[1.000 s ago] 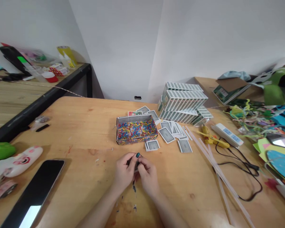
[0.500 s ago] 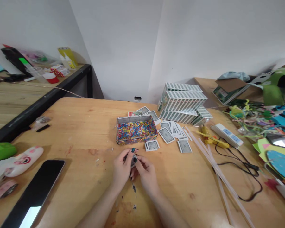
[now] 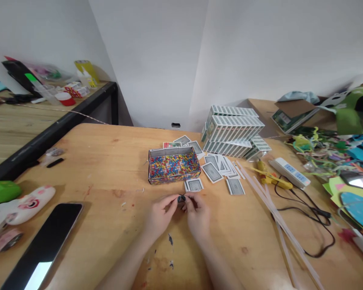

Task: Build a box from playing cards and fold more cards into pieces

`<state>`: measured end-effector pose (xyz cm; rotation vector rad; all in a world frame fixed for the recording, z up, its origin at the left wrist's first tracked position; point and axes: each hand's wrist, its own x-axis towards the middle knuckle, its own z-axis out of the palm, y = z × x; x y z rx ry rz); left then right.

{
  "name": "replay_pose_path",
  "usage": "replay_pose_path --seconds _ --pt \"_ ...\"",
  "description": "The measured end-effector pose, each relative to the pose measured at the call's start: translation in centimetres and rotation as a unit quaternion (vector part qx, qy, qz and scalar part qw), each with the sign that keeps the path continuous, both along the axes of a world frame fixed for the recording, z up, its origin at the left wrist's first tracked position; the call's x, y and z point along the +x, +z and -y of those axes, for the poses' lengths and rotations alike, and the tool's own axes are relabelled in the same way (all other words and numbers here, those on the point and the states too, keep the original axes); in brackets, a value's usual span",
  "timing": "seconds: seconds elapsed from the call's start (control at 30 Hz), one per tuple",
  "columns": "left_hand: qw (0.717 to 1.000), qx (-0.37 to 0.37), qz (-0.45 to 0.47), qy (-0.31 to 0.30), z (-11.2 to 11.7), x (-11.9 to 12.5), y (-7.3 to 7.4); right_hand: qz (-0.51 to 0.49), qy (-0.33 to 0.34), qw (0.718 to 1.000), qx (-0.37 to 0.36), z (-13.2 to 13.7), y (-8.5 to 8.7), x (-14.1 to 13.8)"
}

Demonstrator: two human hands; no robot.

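Note:
My left hand point(image 3: 159, 215) and my right hand point(image 3: 198, 213) meet at the fingertips low over the wooden table point(image 3: 109, 161), both pinched on a small dark piece point(image 3: 181, 198) that I cannot make out. Just beyond them lies a pair of face-down playing cards point(image 3: 194, 185). Behind those stands an open box point(image 3: 173, 164) with a colourful speckled wall.
Loose cards point(image 3: 219, 165) and stacked card packs point(image 3: 234, 131) lie at the back right. A yellow glue gun point(image 3: 270, 176), glue sticks point(image 3: 278, 217), a power strip point(image 3: 289, 171) and a black cable point(image 3: 316, 225) are right. A phone point(image 3: 44, 245) and a pink toy point(image 3: 26, 204) sit left.
My hands shifted slightly right and spread a little, and the fingertips now pinch the small piece lower and further right than before.

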<state>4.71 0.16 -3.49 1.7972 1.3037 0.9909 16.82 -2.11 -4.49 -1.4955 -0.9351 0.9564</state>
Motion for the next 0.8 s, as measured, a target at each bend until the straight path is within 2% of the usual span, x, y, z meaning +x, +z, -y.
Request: replay_pose_path --seconds 0.17,0.33,0.47,0.57,0.67,0.8 --pt "0.999 -0.004 -0.051 -0.013 0.4 0.3 0.1 0.078 -0.008 0.997 0.025 -0.1 -0.3 0.5" --pt "0.996 0.012 -0.083 0.007 0.6 0.3 -0.3 0.149 -0.018 0.988 0.039 -0.3 -0.8 1.1" --pt "0.994 0.031 -0.105 0.006 0.8 0.3 -0.6 0.180 -0.046 0.982 0.035 -0.6 -1.1 2.1" --pt "0.994 0.039 -0.105 0.009 1.0 0.3 -0.7 0.163 -0.061 0.985 0.015 -1.0 -1.1 2.9" --pt "0.994 0.042 -0.099 0.021 0.9 0.3 -0.8 0.133 -0.021 0.991 0.019 -1.1 -0.6 3.1" --pt "0.996 0.041 -0.075 0.037 0.6 0.2 -0.7 0.161 0.033 0.984 0.075 -0.9 0.3 2.5"
